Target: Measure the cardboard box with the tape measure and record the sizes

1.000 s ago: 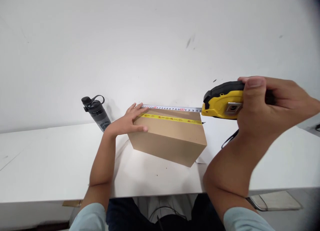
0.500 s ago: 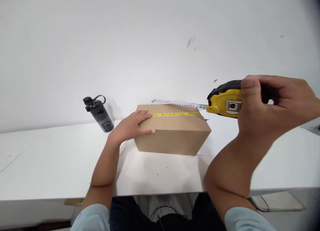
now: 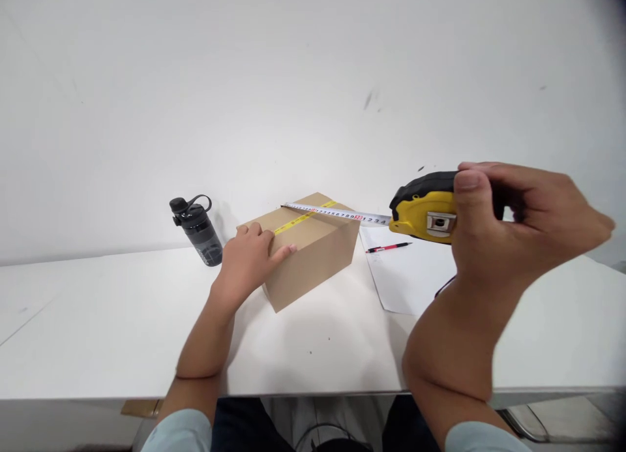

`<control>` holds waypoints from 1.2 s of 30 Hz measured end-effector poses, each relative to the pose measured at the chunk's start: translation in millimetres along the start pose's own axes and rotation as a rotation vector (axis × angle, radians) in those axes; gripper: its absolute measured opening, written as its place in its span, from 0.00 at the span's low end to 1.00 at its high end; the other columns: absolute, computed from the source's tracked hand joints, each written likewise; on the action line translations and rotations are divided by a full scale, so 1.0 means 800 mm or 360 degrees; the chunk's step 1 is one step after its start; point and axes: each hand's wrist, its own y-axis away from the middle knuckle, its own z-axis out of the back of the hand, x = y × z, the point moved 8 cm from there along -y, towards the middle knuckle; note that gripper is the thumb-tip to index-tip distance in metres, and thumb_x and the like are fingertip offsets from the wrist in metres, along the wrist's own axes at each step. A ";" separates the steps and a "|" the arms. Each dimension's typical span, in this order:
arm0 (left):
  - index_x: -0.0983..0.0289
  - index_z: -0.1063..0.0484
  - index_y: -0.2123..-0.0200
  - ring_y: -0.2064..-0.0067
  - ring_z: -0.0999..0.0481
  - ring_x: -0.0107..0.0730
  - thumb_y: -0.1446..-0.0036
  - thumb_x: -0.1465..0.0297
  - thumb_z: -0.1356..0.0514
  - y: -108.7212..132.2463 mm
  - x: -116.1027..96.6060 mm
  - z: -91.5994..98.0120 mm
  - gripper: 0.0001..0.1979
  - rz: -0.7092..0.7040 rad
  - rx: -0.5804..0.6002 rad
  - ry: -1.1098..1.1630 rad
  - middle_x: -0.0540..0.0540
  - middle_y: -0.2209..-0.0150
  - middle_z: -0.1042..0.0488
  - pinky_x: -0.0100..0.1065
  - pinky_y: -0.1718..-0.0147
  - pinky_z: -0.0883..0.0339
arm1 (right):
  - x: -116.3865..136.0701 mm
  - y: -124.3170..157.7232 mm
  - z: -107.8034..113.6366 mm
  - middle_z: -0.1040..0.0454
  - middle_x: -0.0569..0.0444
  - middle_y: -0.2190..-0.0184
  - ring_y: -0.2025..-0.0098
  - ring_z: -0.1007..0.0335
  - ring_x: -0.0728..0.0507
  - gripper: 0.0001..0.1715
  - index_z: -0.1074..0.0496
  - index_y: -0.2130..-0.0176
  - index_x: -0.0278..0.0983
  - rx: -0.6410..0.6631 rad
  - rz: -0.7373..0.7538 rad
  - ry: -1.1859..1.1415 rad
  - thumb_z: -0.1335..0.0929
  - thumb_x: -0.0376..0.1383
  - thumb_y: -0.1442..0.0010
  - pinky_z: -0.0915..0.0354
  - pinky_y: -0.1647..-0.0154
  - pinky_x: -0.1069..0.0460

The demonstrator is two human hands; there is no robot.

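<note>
My left hand (image 3: 247, 256) is on the left end of a closed cardboard box (image 3: 315, 266), gripping it with fingers over the top and thumb near the front edge. The box sits at an angle on the table, a yellow tape strip (image 3: 291, 226) running along its top. My right hand (image 3: 513, 224) grips a yellow and black tape measure (image 3: 423, 210), raised to the right of the box. Its white blade (image 3: 337, 214) is pulled out leftward and crosses above the box top. Whether the blade touches the cardboard I cannot tell.
A dark drink bottle (image 3: 198, 233) with a loop on its lid stands left of the box. A red and black pen (image 3: 388, 248) lies on white paper (image 3: 401, 282) to the right. The white table (image 3: 122, 321) meets a white wall (image 3: 293, 80) behind.
My left hand has turned the box, its right end swinging away toward the wall and its left end coming nearer. The tape measure has shifted slightly left. The pen and more paper now show.
</note>
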 end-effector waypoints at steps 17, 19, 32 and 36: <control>0.65 0.33 0.27 0.24 0.35 0.57 0.29 0.43 0.49 -0.045 0.052 -0.012 0.40 -0.0052 -0.0073 0.0523 0.64 0.25 0.31 0.51 0.29 0.36 | 0.012 0.018 -0.038 0.15 0.57 0.66 0.66 0.17 0.42 0.04 0.17 0.62 0.47 0.0825 -0.0221 -0.0086 0.24 0.43 0.33 0.27 0.68 0.47; 0.64 0.37 0.24 0.21 0.37 0.58 0.30 0.41 0.50 -0.049 0.053 -0.024 0.44 -0.0073 0.0068 0.0563 0.63 0.21 0.37 0.52 0.27 0.37 | 0.013 0.020 -0.042 0.15 0.57 0.66 0.66 0.17 0.42 0.04 0.17 0.62 0.47 0.0868 -0.0192 -0.0087 0.24 0.43 0.34 0.27 0.69 0.47; 0.54 0.38 0.23 0.21 0.36 0.56 0.30 0.39 0.48 -0.049 0.058 -0.028 0.41 0.0003 0.0127 0.0633 0.54 0.20 0.38 0.53 0.25 0.38 | 0.023 0.016 -0.038 0.14 0.57 0.65 0.65 0.17 0.43 0.05 0.17 0.61 0.46 0.0848 -0.0160 -0.0113 0.24 0.43 0.34 0.26 0.68 0.49; 0.54 0.35 0.25 0.20 0.38 0.56 0.29 0.40 0.49 -0.049 0.055 -0.026 0.39 -0.0024 0.0118 0.0617 0.54 0.19 0.40 0.53 0.25 0.38 | 0.020 0.017 -0.040 0.14 0.58 0.65 0.64 0.16 0.43 0.05 0.17 0.61 0.46 0.0836 -0.0209 -0.0133 0.23 0.44 0.34 0.24 0.66 0.48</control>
